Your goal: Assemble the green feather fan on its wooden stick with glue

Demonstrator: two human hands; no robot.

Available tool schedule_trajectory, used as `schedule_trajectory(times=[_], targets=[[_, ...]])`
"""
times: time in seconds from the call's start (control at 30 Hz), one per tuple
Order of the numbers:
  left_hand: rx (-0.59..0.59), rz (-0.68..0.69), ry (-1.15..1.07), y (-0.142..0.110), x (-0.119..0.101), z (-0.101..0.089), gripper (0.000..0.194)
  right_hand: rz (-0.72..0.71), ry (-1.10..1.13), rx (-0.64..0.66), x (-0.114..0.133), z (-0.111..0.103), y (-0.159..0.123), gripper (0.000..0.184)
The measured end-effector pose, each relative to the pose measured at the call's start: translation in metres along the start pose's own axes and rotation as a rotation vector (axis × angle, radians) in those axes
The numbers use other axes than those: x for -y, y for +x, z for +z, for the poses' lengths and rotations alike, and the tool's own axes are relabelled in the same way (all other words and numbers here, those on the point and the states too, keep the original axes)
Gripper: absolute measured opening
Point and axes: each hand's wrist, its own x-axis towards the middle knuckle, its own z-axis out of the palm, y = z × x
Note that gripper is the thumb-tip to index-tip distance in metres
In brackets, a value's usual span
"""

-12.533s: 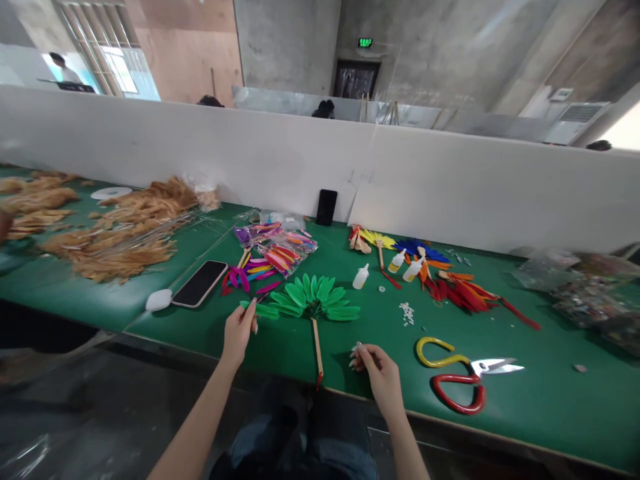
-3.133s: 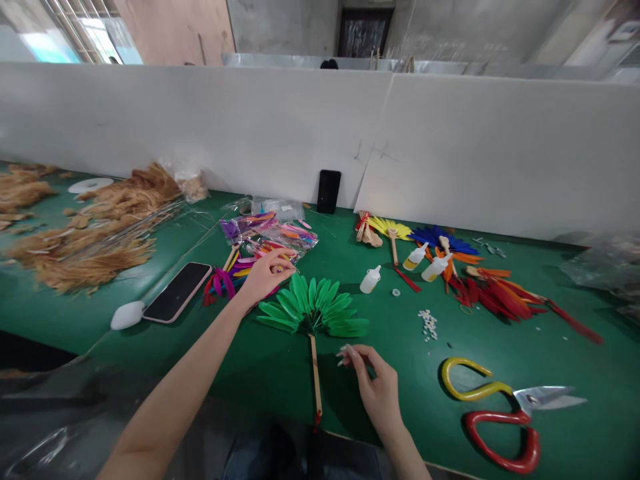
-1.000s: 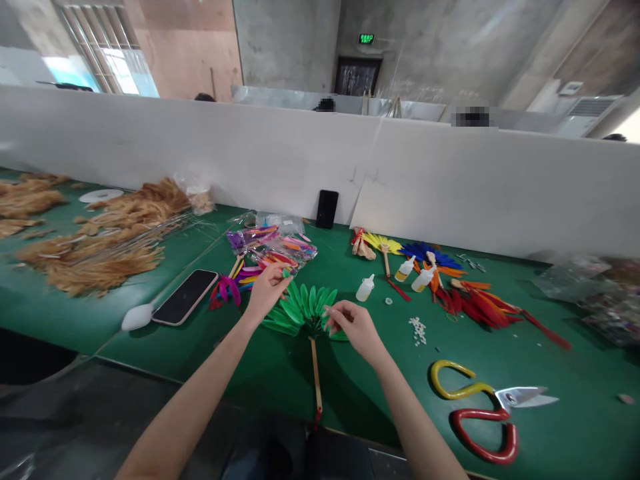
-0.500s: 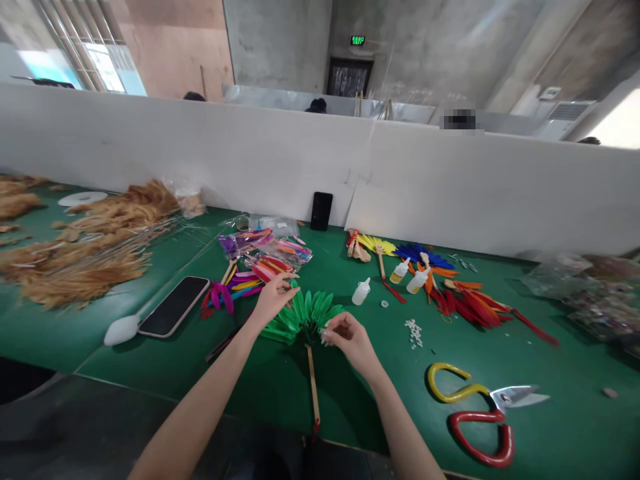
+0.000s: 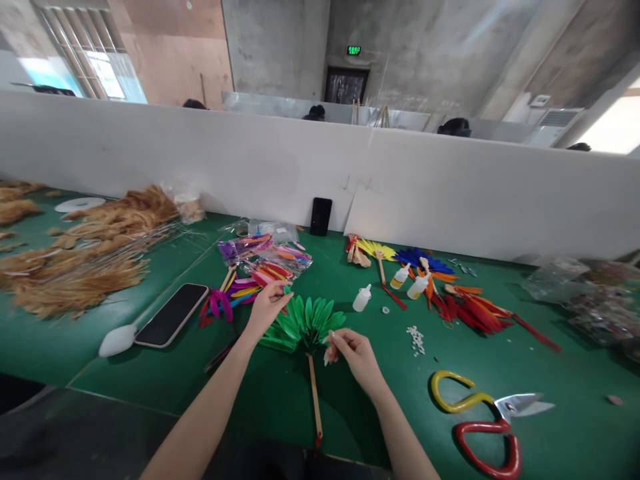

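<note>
A green feather fan point(image 5: 305, 321) on a wooden stick point(image 5: 315, 400) lies on the green table point(image 5: 240, 393) in front of me. My left hand point(image 5: 266, 309) pinches a green feather at the fan's upper left edge. My right hand point(image 5: 351, 351) rests curled at the fan's lower right, fingertips touching the outer feathers; I cannot make out anything in it. Bags of coloured feathers point(image 5: 260, 261) lie just beyond the left hand.
A phone point(image 5: 171, 315) and a white oval object point(image 5: 117, 340) lie to the left, beside tan feather piles point(image 5: 75, 267). Glue bottles point(image 5: 362, 298), white beads point(image 5: 416, 339), red and orange feathers point(image 5: 475, 308) and red-and-yellow scissors point(image 5: 487, 420) lie right. A white partition point(image 5: 400, 187) backs the table.
My right hand has come up from the table by the stick to the fan's right edge. My left hand stays at the fan's top left, pinching a green feather.
</note>
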Motion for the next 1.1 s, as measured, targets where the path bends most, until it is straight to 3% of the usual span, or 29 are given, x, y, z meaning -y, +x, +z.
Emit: schedule_trajectory(times=[0.23, 0.57, 0.8, 1.1], targets=[[0.005, 0.000, 0.013, -0.001, -0.001, 0.002, 0.036, 0.024, -0.019, -0.009, -0.004, 0.000, 0.001, 0.041], [-0.017, -0.016, 0.009, -0.001, -0.004, 0.002, 0.037, 0.084, 0.021, -0.042, -0.001, 0.001, 0.000, 0.038], [-0.002, 0.004, 0.002, 0.001, 0.007, 0.000, 0.036, 0.064, 0.026, -0.060, -0.003, 0.001, -0.001, 0.035], [0.007, -0.005, 0.011, 0.001, 0.006, -0.001, 0.037, 0.063, -0.008, 0.003, -0.008, -0.001, 0.000, 0.036]])
